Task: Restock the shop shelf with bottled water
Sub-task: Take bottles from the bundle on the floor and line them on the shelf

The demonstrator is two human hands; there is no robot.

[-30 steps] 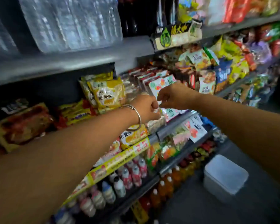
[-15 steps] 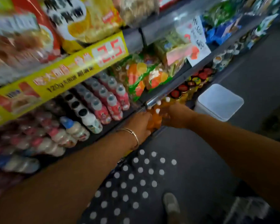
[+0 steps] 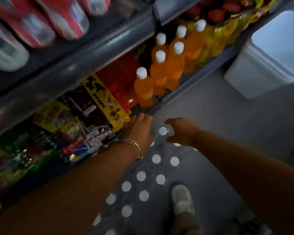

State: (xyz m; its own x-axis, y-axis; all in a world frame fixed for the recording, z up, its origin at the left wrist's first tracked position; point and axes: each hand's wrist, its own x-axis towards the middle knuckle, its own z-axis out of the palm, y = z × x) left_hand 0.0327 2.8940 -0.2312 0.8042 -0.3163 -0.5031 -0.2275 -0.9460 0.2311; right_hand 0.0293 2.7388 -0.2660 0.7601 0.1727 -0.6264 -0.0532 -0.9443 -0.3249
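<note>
Reaching down toward a pack of water bottles (image 3: 149,168) on the floor, white caps showing, near the bottom shelf (image 3: 199,82). Left hand (image 3: 139,131) loosely spread and right hand (image 3: 182,131) half-curled flank the far cap; both hold nothing. Next: grip a bottle and lift it.

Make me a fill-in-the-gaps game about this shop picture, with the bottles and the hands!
1. The orange drink bottles on the bottom shelf all have ____ caps.
2. The gold bracelet is on the person's ____ wrist.
3. The pack of water bottles with the round white caps stands on the ____.
4. The big white bin on the floor has its lid ____.

Missing words: white; left; floor; closed
</note>
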